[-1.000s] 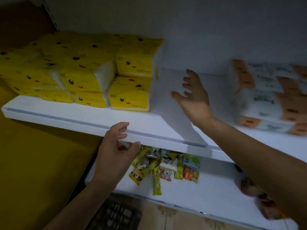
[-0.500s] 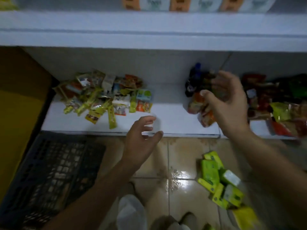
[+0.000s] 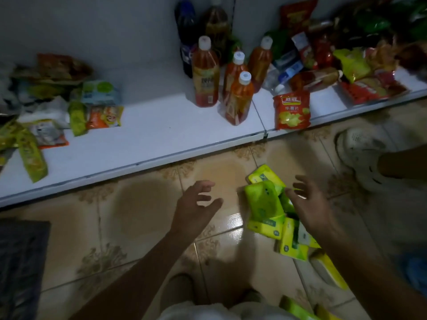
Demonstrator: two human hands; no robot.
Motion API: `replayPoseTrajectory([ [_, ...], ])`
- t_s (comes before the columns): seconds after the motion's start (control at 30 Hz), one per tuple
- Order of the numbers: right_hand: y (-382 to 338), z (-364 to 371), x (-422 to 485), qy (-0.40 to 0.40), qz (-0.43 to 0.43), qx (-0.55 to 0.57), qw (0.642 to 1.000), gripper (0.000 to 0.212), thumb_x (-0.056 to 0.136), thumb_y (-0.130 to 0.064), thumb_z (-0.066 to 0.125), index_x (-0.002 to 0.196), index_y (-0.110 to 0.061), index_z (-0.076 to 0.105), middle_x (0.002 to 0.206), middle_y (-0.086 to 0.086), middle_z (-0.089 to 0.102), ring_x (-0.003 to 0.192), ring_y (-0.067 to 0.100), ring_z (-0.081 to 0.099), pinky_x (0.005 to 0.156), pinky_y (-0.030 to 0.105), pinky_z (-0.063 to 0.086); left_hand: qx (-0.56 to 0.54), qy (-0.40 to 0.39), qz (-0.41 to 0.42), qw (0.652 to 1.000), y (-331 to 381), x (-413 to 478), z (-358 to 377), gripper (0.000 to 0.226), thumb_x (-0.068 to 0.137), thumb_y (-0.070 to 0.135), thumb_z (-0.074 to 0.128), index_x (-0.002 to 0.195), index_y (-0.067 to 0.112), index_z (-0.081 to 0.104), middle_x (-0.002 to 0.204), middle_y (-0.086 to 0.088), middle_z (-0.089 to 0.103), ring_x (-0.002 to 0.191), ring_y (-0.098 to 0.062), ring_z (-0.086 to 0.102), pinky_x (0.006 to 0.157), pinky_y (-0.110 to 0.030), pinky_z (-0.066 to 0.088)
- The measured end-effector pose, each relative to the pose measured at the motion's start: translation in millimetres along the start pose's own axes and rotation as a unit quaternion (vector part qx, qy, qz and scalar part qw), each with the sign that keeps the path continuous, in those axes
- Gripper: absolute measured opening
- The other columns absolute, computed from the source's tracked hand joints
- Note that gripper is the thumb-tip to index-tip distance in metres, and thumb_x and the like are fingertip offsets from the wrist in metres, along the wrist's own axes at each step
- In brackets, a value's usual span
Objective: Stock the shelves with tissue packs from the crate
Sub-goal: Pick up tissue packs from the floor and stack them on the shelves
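Observation:
Several green and yellow tissue packs (image 3: 265, 204) lie in a loose pile on the tiled floor, right of centre. My right hand (image 3: 307, 202) hovers just over the pile's right side, fingers spread and holding nothing. My left hand (image 3: 196, 204) hangs open above bare tile, a short way left of the packs. A dark plastic crate (image 3: 20, 269) shows at the lower left edge. The white bottom shelf (image 3: 147, 135) runs across the upper half of the view.
Orange drink bottles (image 3: 205, 72) stand mid-shelf with a red snack bag (image 3: 291, 109) beside them. Loose snack packets (image 3: 57, 107) cover the shelf's left end, more bags (image 3: 360, 72) its right. A white shoe (image 3: 362, 153) of another person stands on the floor at right.
My view dropped from the upper shelves of tissue packs to the floor. Both hands came down from the shelf edge and now hover by the green packs.

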State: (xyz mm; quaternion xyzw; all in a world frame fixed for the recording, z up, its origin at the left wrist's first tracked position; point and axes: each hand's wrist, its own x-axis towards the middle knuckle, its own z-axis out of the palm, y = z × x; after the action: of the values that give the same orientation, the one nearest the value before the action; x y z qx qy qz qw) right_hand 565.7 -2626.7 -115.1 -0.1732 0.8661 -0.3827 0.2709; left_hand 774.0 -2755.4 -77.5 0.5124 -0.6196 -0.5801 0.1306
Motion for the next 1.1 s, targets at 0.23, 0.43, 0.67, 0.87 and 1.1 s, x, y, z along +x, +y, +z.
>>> replayPoseTrajectory([
  [0.23, 119.0, 61.9, 65.4, 0.081, 0.010, -0.189, 0.979, 0.046, 0.080, -0.037, 0.070, 0.102, 0.003, 0.065, 0.095, 0.028, 0.061, 0.097, 0.042, 0.056, 0.085, 0.045, 0.043, 0.065, -0.070, 0.023, 0.995, -96.5, 95.0, 73.8, 0.031, 0.081, 0.014, 0.070, 0.111, 0.014, 0.060, 0.106, -0.002, 0.060, 0.069, 0.007, 0.056, 0.061, -0.001, 0.040],
  [0.43, 132.2, 85.5, 76.8, 0.129, -0.195, -0.282, 0.931, 0.026, 0.084, -0.026, 0.062, 0.096, -0.004, 0.067, 0.090, 0.018, 0.062, 0.090, 0.037, 0.056, 0.072, 0.041, 0.049, 0.057, -0.168, -0.044, 0.983, -139.7, 146.4, 132.0, 0.078, 0.054, 0.043, 0.073, 0.126, 0.022, 0.050, 0.116, -0.001, 0.052, 0.093, -0.011, 0.060, 0.079, -0.016, 0.043],
  [0.67, 156.0, 98.2, 51.3, 0.051, -0.336, -0.284, 0.896, 0.063, 0.086, -0.056, 0.044, 0.124, -0.008, 0.057, 0.126, 0.015, 0.058, 0.108, 0.026, 0.043, 0.094, 0.034, 0.040, -0.040, -0.176, -0.065, 0.981, -148.0, 146.1, 168.9, 0.059, 0.034, 0.050, 0.073, 0.088, 0.037, 0.051, 0.096, 0.004, 0.064, 0.090, -0.019, 0.063, 0.081, -0.037, 0.051],
  [0.87, 153.2, 122.5, 38.7, -0.031, -0.376, -0.296, 0.877, 0.092, 0.072, -0.058, 0.051, 0.147, -0.015, 0.021, 0.150, 0.019, 0.025, 0.132, 0.029, 0.030, 0.104, 0.038, 0.036, 0.030, -0.107, -0.075, 0.991, -138.9, 147.3, 123.8, 0.049, 0.056, 0.058, 0.076, 0.084, 0.022, 0.059, 0.081, 0.003, 0.064, 0.075, -0.017, 0.061, 0.067, -0.027, 0.049],
  [1.1, 117.0, 160.6, 29.5, -0.094, -0.171, 0.125, 0.973, 0.070, 0.060, -0.046, 0.066, 0.125, -0.032, 0.045, 0.116, -0.015, 0.060, 0.107, -0.004, 0.057, 0.094, 0.023, 0.047, -0.020, -0.034, -0.038, 0.999, -152.1, 150.9, 59.1, 0.029, 0.083, 0.050, 0.055, 0.070, 0.025, 0.063, 0.084, -0.001, 0.065, 0.085, -0.024, 0.062, 0.080, -0.037, 0.045],
])
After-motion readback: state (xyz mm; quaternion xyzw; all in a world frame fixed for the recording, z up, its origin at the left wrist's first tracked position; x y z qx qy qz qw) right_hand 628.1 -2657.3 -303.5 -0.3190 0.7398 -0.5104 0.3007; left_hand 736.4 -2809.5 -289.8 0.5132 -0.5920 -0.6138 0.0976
